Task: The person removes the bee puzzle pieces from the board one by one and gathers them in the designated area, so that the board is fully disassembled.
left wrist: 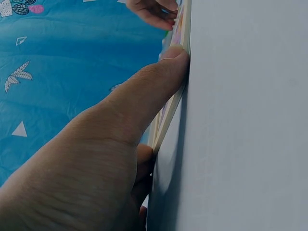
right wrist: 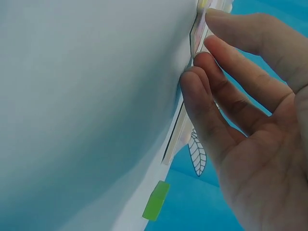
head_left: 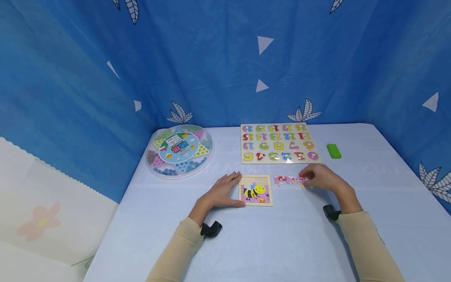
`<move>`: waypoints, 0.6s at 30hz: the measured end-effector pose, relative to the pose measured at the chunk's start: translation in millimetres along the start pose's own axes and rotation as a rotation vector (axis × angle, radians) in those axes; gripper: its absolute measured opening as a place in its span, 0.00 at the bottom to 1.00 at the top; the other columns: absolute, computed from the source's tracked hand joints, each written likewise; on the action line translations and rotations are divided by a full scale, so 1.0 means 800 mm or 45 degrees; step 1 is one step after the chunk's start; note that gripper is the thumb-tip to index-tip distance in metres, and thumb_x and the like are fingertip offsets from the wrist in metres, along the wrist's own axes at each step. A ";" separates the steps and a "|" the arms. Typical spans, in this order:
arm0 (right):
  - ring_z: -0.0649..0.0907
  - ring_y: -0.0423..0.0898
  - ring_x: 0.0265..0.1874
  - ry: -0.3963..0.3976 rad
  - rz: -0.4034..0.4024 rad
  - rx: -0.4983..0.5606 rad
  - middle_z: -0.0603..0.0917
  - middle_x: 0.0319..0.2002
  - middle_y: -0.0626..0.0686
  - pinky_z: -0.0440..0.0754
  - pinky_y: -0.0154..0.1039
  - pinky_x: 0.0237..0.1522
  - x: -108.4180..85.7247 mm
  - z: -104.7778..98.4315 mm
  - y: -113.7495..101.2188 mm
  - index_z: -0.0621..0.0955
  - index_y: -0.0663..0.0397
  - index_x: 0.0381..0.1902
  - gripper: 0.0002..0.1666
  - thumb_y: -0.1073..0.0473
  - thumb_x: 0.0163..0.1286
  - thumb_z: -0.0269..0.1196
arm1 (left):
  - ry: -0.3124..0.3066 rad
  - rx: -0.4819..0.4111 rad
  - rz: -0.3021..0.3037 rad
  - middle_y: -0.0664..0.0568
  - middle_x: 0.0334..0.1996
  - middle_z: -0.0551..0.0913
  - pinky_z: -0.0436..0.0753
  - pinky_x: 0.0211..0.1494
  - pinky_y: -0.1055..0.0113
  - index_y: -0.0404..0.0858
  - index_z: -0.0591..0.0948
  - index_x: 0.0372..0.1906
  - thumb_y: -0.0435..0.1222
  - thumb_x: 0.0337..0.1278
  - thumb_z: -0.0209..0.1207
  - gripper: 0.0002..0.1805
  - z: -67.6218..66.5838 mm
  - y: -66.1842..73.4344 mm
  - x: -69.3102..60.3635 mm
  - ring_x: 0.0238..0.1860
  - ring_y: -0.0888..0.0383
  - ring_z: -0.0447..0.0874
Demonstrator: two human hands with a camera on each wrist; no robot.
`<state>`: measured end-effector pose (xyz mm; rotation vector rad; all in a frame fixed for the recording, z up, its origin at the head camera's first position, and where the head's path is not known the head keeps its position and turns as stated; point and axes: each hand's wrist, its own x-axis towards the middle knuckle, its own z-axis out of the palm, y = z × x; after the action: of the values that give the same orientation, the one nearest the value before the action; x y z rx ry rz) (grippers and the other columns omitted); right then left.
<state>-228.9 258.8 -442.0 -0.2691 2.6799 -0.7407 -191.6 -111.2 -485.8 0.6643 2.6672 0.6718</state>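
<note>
A small square wooden tray puzzle (head_left: 269, 192) with a bee picture lies flat on the table. My left hand (head_left: 222, 192) holds it at the left side, thumb at the lower edge and fingers at the upper corner; the left wrist view shows the thumb (left wrist: 163, 70) pressed on the rim. To the tray's right lies a short row of pink jigsaw pieces (head_left: 287, 180). At the right end of that row, my right hand (head_left: 322, 177) pinches a jigsaw piece (head_left: 302, 180) between thumb and fingers. That piece is partly hidden by the fingertips.
Behind the hands lies a wooden number board (head_left: 282, 161). A green block (head_left: 334, 151) sits to its right. At the back left is a round Chinese checkers set (head_left: 179, 152). Blue curtains (head_left: 218, 58) hang around the white table (head_left: 275, 246).
</note>
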 end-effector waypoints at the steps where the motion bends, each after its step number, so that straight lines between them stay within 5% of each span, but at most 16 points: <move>1: 0.77 0.50 0.41 0.006 -0.002 0.004 0.83 0.42 0.56 0.84 0.45 0.47 0.000 0.000 -0.001 0.83 0.60 0.51 0.24 0.60 0.56 0.73 | 0.000 0.000 0.001 0.56 0.79 0.49 0.45 0.82 0.55 0.46 0.52 0.78 0.64 0.44 0.65 0.59 0.000 0.000 0.000 0.80 0.56 0.43; 18: 0.77 0.48 0.37 0.077 -0.099 0.069 0.82 0.39 0.56 0.83 0.37 0.42 0.001 0.015 -0.033 0.82 0.63 0.50 0.27 0.57 0.54 0.75 | -0.003 -0.009 -0.001 0.57 0.79 0.49 0.45 0.82 0.55 0.47 0.53 0.78 0.64 0.44 0.66 0.58 -0.003 0.003 -0.003 0.80 0.55 0.42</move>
<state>-222.7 230.8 -438.1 -0.3446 2.7143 -0.8560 -189.4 -111.0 -482.3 0.6615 2.6615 0.6795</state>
